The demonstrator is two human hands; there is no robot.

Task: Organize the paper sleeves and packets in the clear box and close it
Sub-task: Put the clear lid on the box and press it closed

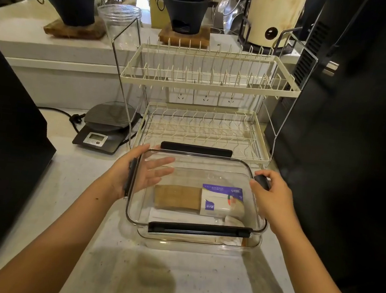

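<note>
A clear box (199, 243) stands on the counter in front of me. Its clear lid (199, 164) with black latches lies over it, slightly askew toward the left and back. Through the lid I see brown paper sleeves (177, 196) at the left and a white and purple packet (221, 201) at the right, with white paper under them. My left hand (135, 171) grips the lid's left edge at the black side latch, fingers spread under the clear plastic. My right hand (271, 195) holds the right side latch (262, 181).
A cream two-tier dish rack (209, 80) stands right behind the box. A black kitchen scale (106, 127) with a cord sits at the back left. Dark appliances flank both sides (3, 159) (357, 142). Bare counter (171, 277) lies in front of the box.
</note>
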